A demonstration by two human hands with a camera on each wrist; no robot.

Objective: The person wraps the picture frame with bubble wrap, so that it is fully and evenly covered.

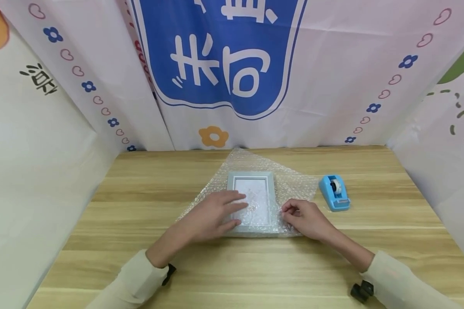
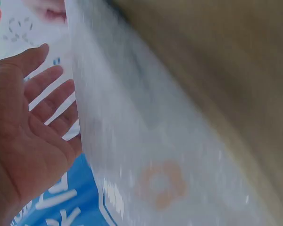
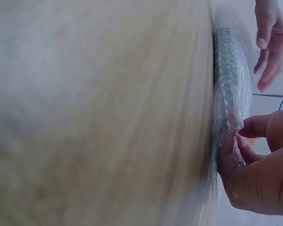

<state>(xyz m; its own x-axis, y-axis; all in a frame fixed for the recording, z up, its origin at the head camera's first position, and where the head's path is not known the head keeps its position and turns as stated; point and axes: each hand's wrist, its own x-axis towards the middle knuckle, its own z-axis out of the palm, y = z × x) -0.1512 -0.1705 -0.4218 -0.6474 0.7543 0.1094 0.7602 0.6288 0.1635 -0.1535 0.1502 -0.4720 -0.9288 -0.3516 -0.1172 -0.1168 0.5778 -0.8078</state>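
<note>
A pale grey-green picture frame (image 1: 272,193) lies flat on a sheet of bubble wrap (image 1: 294,182), with some of the wrap folded over its near part. My left hand (image 1: 214,212) hovers over the frame's left side with fingers spread. In the left wrist view that hand (image 2: 37,122) shows an extended palm beside the blurred bubble wrap (image 2: 132,155). At the frame's lower right corner, my right hand (image 1: 307,219) pinches the wrap's edge. The right wrist view shows this hand (image 3: 259,174) with thumb and fingers meeting on the bubble wrap (image 3: 233,94).
A blue tape dispenser (image 1: 335,193) with a tape roll stands to the right of the wrap. The wood-grain table (image 1: 139,193) meets a printed white cloth (image 1: 325,86) at the back. Pale cloth walls flank both sides.
</note>
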